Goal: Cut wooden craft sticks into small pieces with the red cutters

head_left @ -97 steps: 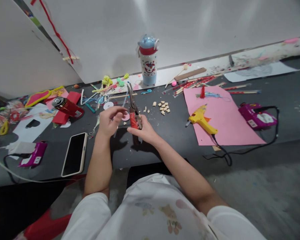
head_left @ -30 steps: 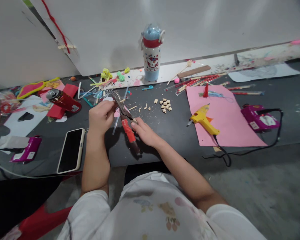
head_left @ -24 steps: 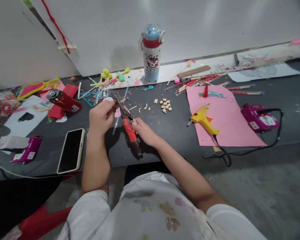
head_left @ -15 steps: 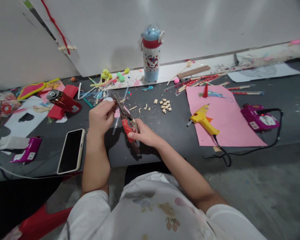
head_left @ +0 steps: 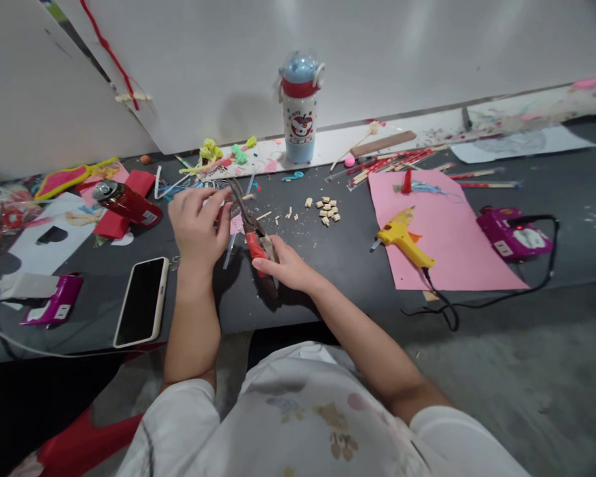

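Note:
My right hand [head_left: 287, 266] is wrapped round the red-taped handles of a pair of metal snips [head_left: 251, 225], which point up and away with their blades nearly together. My left hand [head_left: 198, 225] is beside the blades, its outer fingers raised and spread. Its thumb and index finger are round a thin wooden stick, mostly hidden, whose pale tip [head_left: 248, 197] shows just past the blades. Right of the snips lie several short cut wooden pieces [head_left: 326, 209] in a cluster, with thin splinters [head_left: 264, 215] nearer the blades.
A drink bottle [head_left: 299, 109] stands at the back. On the right are a yellow glue gun [head_left: 404, 238] on pink paper [head_left: 447, 265] and a purple power socket [head_left: 511, 235]. To the left are a phone [head_left: 142, 301], a red can [head_left: 126, 204] and craft scraps [head_left: 211, 151].
Over the last half second the fingers of my left hand have lifted and spread from a tight grip. Since the oldest frame the snips have tilted left, and splinters lie by the blades.

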### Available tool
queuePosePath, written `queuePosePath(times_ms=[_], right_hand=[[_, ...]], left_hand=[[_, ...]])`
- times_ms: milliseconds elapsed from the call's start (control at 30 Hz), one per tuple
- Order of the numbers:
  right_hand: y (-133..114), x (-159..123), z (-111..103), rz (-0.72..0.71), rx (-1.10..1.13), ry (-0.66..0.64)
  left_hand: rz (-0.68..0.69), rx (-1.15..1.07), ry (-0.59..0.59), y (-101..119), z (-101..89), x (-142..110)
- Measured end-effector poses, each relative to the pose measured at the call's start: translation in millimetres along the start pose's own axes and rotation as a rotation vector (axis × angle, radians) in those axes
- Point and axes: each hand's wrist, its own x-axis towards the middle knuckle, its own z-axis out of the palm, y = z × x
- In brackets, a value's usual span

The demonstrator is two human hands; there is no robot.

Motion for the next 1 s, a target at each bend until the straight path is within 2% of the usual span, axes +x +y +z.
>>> queuePosePath(times_ms=[67, 100, 167, 233, 367, 467, 633, 800, 1000], right_hand=[[0, 1, 0, 0.018, 0.020, 0.021], [0, 2, 0, 0.026, 0.033, 0.033], [0, 3, 0, 0.028, 0.063, 0.052], [1, 3, 0, 0.024, 0.083, 0.066], [3, 4, 0, 0.018, 0.100, 0.080], [5, 5, -1, -0.004, 0.100, 0.071], [5, 4, -2, 0.025, 0.090, 0.031], [-4, 0, -1, -0.010, 0.091, 0.058], [-11, -2, -2, 0.027, 0.025, 0.084]], left_hand=[[0.013, 0.024, 0.121, 2, -1.1, -2], [0.036, 0.019, 0.143, 2, -1.5, -3], [0.084, -0.056, 0.082, 2, -1.4, -5], [0.063, -0.215, -0.102, 4, 0.7, -6], [-0.127, -0.618, -0.536, 11, 8.8, -2], [-0.212, -0.831, -0.706, 15, 12.8, 0], [-0.282, -0.941, -0.737, 14, 12.7, -1], [-0.282, -0.930, -0.714, 12, 13.5, -2], [-0.312, -0.931, -0.698, 15, 13.3, -1]])
